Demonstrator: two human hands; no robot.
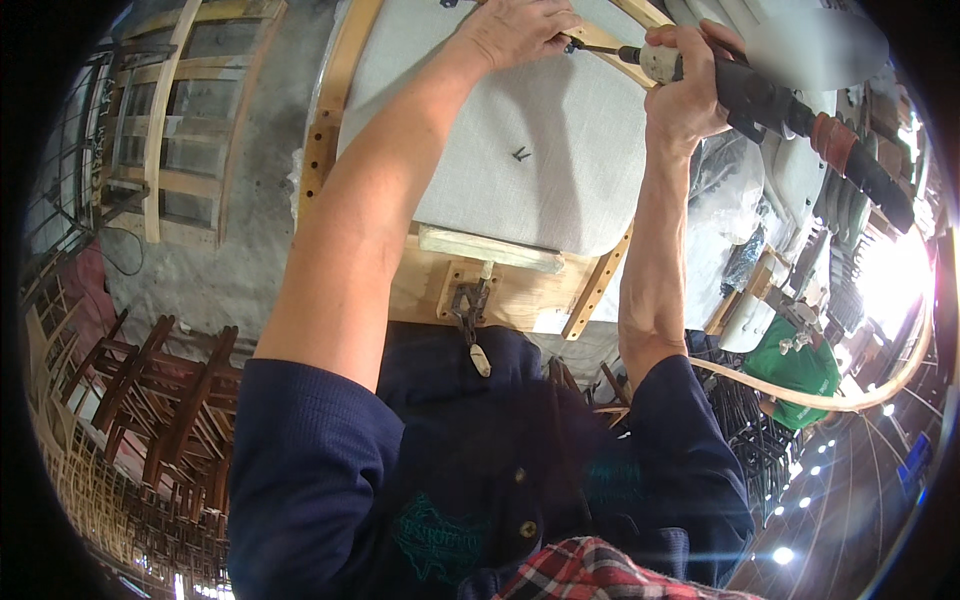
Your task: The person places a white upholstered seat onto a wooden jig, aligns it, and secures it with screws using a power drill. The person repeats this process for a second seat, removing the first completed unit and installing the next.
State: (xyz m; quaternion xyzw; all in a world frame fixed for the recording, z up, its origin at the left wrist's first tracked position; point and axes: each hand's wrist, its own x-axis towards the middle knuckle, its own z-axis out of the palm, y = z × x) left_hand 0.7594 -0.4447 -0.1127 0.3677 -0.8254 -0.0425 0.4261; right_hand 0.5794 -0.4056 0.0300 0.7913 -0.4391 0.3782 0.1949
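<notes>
Power screwdriver (750, 95) in our right hand (690, 85), we lean over a pale grey padded panel (450, 160) in a workshop, the tool slanting across the upper right of the view with its slim bit (600, 48) pointing left, over the panel's far part. Our right fingers are wrapped around its body near the nose; our left hand (510, 32) is at the tip of the bit, its fingers bent and close together beside a small dark piece (571, 46), though we cannot tell whether they pinch it. Small dark screws (521, 154) lie loose on the panel. Nearer our navy shirt (460, 450), a toggle clamp (468, 300) stands on a plywood board (420, 290), beside a pale wooden bar (490, 248) at the panel's near edge. To our right, beyond crumpled clear plastic (720, 190), is a co-worker in a green shirt (800, 370); to our left, slatted wood (165, 120) and dark brown wooden frames (180, 400)
</notes>
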